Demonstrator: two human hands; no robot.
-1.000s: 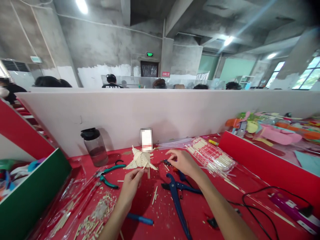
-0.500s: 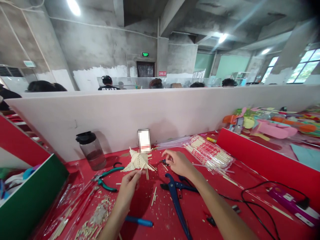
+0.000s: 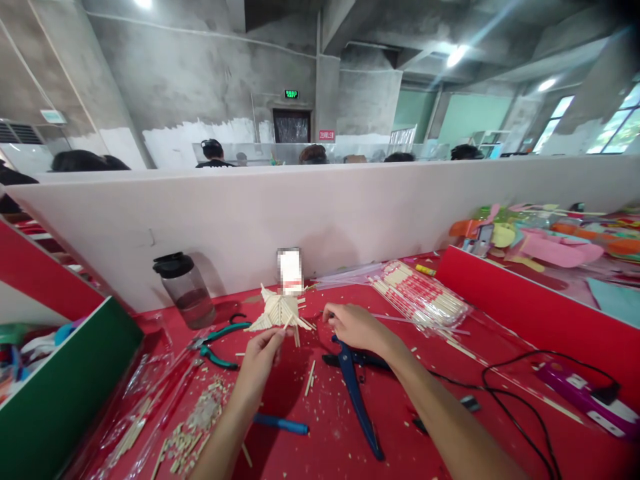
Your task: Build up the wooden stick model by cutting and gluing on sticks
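Note:
My left hand (image 3: pixel 264 353) is closed, with thumb and forefinger pinching a thin wooden stick (image 3: pixel 287 323) at the front of a pale, star-like model (image 3: pixel 280 308) built of sticks. To the right of the model, my right hand (image 3: pixel 353 325) has its fingers curled together just above the table. Whatever it may hold is hidden behind the fingers. Blue-handled cutters (image 3: pixel 354 387) lie below the right hand, partly covered by the forearm. Left of the model are green-handled pliers (image 3: pixel 220 343). Short cut sticks (image 3: pixel 310 379) lie between the hands.
A water bottle (image 3: pixel 186 293) stands at back left, and a pixelated upright object (image 3: pixel 290 270) behind the model. Packaged sticks (image 3: pixel 425 297) lie at right, near a black cable (image 3: pixel 493 393) and purple power strip (image 3: pixel 585 397). A blue pen (image 3: pixel 283 424) and scraps (image 3: pixel 200 413) lie in front. White partition (image 3: pixel 240 227) behind.
The view has tilted down slightly, so everything sits higher. My right hand has come a little nearer, covering a small dark object that showed under its fingertips. My left hand keeps its pinch.

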